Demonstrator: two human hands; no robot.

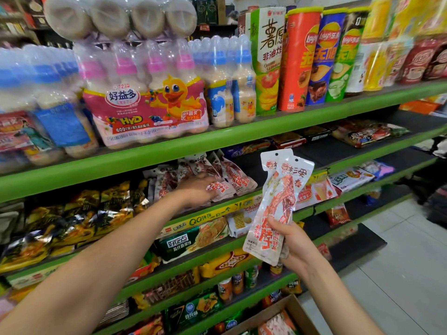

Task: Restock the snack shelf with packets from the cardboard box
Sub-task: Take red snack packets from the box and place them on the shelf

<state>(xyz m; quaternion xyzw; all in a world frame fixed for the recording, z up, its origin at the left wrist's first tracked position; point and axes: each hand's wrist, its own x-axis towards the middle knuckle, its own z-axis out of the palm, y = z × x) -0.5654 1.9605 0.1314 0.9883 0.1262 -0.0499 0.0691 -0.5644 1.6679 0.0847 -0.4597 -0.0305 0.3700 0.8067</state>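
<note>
right hand (294, 245) clamps upright packets (275, 209) by their bottoms; left hand (199, 189), fingers relaxed, touches the shelf stack (227, 175), just left of them.

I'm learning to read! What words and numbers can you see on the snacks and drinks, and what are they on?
"Lay's": on the tall chip cans on the top shelf.
"HYD" and "600": on the pink duck drink pack.
"好益多": on that same pack.
"QQ": on the yellow shelf strip.
"好吃点": on the green biscuit packet.
The packets held in the right hand carry red characters too blurred to read.
Other small print is unreadable.
</note>
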